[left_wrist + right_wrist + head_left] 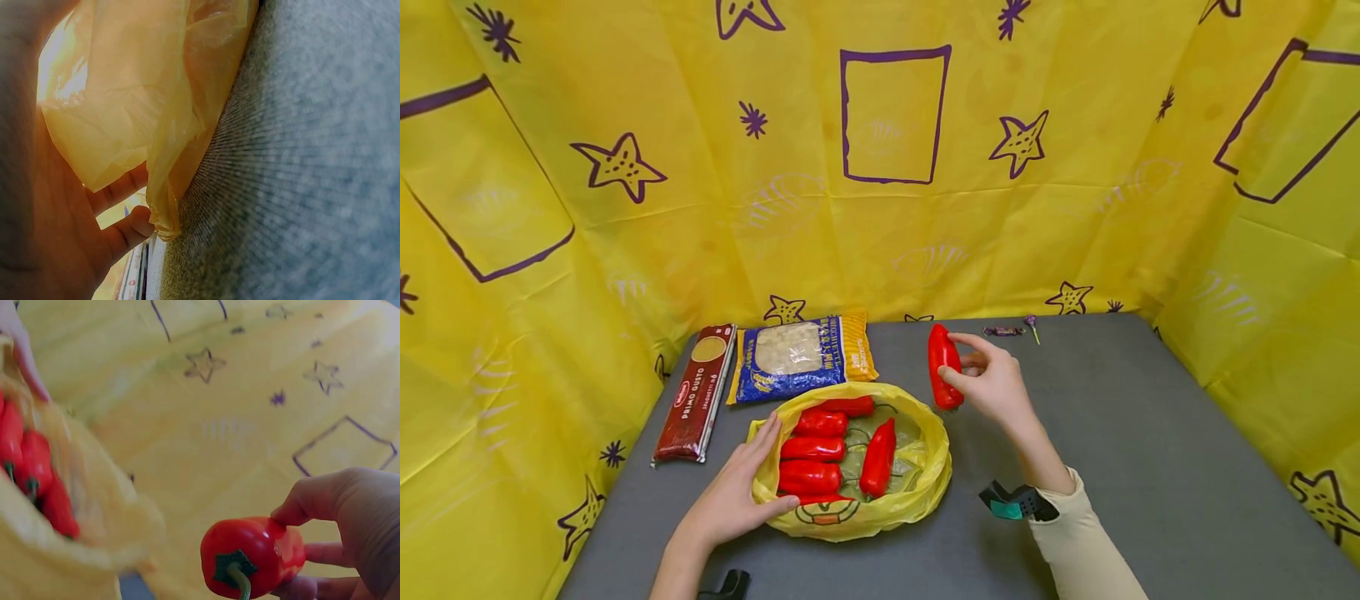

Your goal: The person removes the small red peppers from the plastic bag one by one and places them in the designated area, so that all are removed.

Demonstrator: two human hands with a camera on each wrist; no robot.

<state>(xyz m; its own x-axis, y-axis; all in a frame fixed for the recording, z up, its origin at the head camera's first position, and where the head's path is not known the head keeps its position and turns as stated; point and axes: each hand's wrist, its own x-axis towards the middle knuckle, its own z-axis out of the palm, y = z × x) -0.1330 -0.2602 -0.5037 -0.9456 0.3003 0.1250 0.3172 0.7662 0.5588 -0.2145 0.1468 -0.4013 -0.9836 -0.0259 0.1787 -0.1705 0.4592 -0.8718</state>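
My right hand pinches a long red pepper between thumb and fingers, held upright to the right of a yellow plastic bag. In the right wrist view the pepper's green stem points toward the camera. The bag stands with its mouth wide and rim folded. Inside lie several red peppers, most in a stack along the left side, with one pepper apart near the middle. My left hand rests against the bag's left side, fingers spread and thumb over the front rim.
Behind the bag lies a blue and yellow pasta packet. A dark red spaghetti packet is to its left. At the back right are a small wrapped candy and a lollipop. Yellow patterned cloth surrounds the grey table.
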